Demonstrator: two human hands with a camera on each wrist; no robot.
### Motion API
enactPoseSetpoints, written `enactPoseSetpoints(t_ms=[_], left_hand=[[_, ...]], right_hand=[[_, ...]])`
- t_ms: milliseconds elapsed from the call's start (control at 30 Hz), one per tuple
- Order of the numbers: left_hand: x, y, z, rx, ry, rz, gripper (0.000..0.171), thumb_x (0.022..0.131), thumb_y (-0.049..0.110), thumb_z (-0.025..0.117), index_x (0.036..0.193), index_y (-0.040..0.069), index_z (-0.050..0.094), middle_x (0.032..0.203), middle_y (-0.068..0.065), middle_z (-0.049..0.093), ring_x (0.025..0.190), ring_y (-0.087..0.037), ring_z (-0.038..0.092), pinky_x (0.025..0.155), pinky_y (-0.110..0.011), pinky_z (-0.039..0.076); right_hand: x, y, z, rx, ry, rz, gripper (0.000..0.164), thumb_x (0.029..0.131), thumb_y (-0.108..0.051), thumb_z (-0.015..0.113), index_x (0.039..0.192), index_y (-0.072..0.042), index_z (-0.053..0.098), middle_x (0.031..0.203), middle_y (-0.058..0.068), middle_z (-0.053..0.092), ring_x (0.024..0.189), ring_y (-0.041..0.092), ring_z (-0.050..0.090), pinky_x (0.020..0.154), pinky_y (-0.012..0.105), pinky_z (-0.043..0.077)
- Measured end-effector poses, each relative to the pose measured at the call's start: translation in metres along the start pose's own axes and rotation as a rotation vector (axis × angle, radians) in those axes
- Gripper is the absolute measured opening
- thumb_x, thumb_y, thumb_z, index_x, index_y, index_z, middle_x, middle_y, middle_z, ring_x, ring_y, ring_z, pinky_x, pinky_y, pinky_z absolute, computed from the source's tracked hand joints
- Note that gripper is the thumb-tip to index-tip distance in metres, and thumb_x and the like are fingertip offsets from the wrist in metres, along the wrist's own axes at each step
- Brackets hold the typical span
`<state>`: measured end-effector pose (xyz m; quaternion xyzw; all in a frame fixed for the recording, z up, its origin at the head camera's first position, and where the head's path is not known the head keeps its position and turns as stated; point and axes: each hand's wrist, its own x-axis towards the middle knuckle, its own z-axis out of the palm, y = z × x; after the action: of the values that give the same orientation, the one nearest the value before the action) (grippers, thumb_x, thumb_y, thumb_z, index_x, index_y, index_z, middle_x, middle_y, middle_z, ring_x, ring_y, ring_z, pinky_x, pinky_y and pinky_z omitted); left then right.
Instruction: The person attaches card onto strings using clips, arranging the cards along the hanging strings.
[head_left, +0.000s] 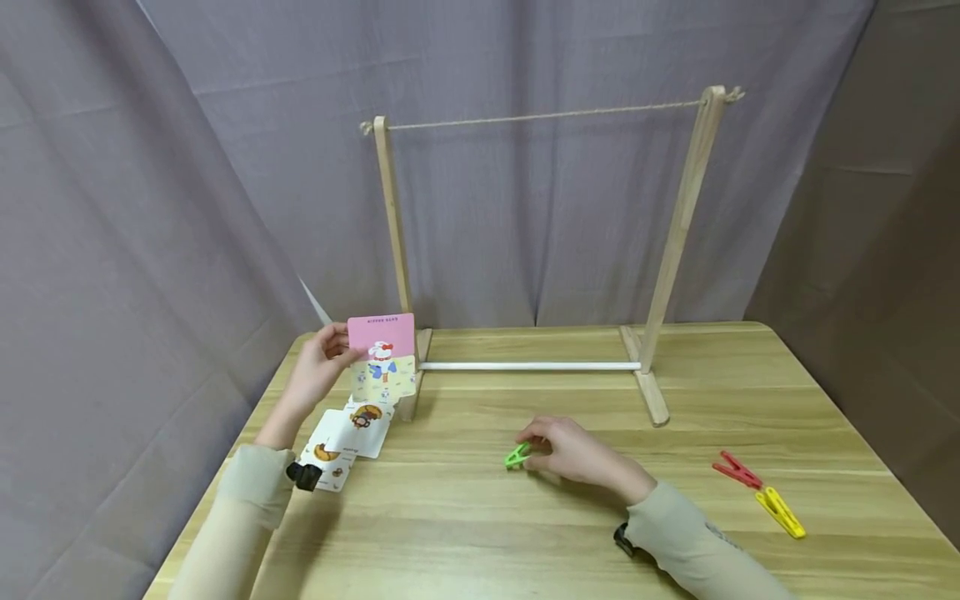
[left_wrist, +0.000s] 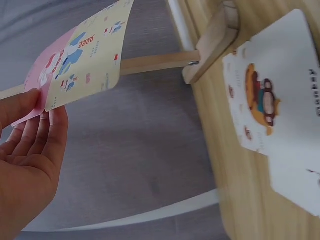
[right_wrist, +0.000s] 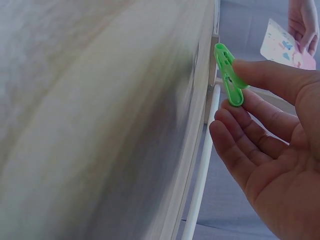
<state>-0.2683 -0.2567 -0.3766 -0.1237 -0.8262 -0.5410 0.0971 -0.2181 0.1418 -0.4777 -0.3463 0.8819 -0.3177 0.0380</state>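
My left hand [head_left: 318, 367] pinches a pink and pale-yellow cartoon card [head_left: 382, 337] by its left edge. The card is raised in front of the rack's left post, and in the left wrist view the thumb lies on its face with the fingers behind. Between thumb and fingertips, my right hand [head_left: 570, 450] holds a green clothespin [right_wrist: 229, 75] low over the middle of the table. Below the left hand, white picture cards [head_left: 367, 437] lie overlapping on the tabletop.
A wooden rack [head_left: 678, 225] stands at the back, with a twine line [head_left: 540, 117] strung between its post tops and a white rod [head_left: 525, 366] near its base. On the right of the table [head_left: 480, 517] lie a red clothespin [head_left: 738, 471] and a yellow clothespin [head_left: 782, 512].
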Motion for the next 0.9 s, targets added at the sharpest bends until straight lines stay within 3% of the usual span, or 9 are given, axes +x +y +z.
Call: enactPoseSetpoints(t_ms=[367,633,900], left_hand=[[0.012,0.012,0.000,0.030,0.007,0.039,0.035,0.095,0.001,0.068,0.126,-0.009,0.056,0.111,-0.028,0.067,0.088,-0.014,0.065,0.077,-0.020,0.053],[0.021,0.024,0.002,0.001,0.033,0.059,0.033,0.095,0.002,0.068,0.124,-0.008,0.057,0.108,-0.028,0.067,0.086,-0.011,0.065,0.077,-0.016,0.053],[0.020,0.069,0.007,0.016,0.053,0.134,0.028,0.094,-0.004,0.066,0.119,-0.014,0.057,0.102,-0.030,0.067,0.082,-0.012,0.065,0.074,-0.015,0.052]], right_hand=[[-0.002,0.002,0.002,0.025,-0.002,0.023,0.034,0.088,-0.014,0.078,0.118,-0.001,0.069,0.105,0.001,0.068,0.094,0.020,0.066,0.084,0.032,0.057],[-0.001,0.003,0.002,0.034,-0.001,0.019,0.034,0.089,-0.014,0.077,0.118,0.001,0.068,0.105,0.002,0.068,0.094,0.020,0.067,0.084,0.032,0.057],[-0.002,0.006,-0.001,0.023,0.008,0.016,0.034,0.089,-0.014,0.077,0.118,0.000,0.069,0.106,0.001,0.068,0.095,0.020,0.067,0.085,0.033,0.057]])
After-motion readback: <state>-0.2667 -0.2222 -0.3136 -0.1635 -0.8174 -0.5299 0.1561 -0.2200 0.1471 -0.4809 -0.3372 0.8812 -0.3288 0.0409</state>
